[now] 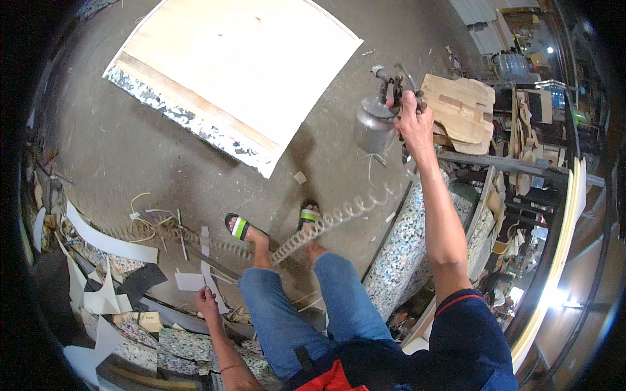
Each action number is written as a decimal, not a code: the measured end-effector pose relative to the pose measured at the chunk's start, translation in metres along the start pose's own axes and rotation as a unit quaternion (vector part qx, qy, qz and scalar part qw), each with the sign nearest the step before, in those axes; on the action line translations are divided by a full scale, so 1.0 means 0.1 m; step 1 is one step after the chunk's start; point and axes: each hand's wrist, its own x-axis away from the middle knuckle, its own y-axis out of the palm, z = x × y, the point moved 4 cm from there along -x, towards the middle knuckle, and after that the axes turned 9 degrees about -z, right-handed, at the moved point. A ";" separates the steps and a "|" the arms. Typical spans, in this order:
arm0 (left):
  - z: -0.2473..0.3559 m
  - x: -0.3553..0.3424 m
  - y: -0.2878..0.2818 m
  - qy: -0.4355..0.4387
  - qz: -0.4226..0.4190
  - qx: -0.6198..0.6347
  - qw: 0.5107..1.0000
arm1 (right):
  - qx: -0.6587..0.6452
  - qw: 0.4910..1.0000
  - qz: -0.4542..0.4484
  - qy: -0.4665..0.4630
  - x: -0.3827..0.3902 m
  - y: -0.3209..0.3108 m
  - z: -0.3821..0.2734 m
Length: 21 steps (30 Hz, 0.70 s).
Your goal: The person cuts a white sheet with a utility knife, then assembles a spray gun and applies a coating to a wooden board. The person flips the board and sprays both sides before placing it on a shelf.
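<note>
My right hand (415, 124) grips a spray gun (396, 91) by its handle, out in front and to the right. Below the gun hangs a silver metal paint cup (375, 124). A clear coiled air hose (339, 214) runs from near the gun down toward my legs. My left hand (207, 303) hangs low at my left side, fingers curled closed; whatever they hold, if anything, is hidden. Next to its fingertips appears a small white rectangular piece (190, 281). Ahead lies a large panel (235, 58), brightly lit, with a wood strip and speckled foam along its near edge.
Foam and white sheet scraps (111, 244) pile up on the left. Rolls of speckled foam (404, 241) lie at the right, below a rack (521, 163) of wood pieces. A shaped wooden board (460, 111) sits just beyond my right hand. The hose crosses by my sandalled feet (310, 215).
</note>
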 end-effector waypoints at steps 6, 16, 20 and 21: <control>-0.02 -0.09 0.07 -0.002 -0.031 -0.061 0.998 | 0.085 0.995 0.031 -0.029 -0.42 -0.05 0.23; -0.30 0.28 0.44 -0.054 -0.046 -0.077 0.995 | 0.029 0.996 -0.084 0.006 -0.12 -0.01 0.32; -0.31 0.42 0.53 -0.002 -0.046 -0.091 0.995 | -0.002 0.987 -0.156 -0.047 0.40 0.12 0.16; -0.33 0.47 0.55 -0.006 -0.041 -0.075 0.996 | -0.021 0.984 -0.177 -0.032 0.53 0.16 0.14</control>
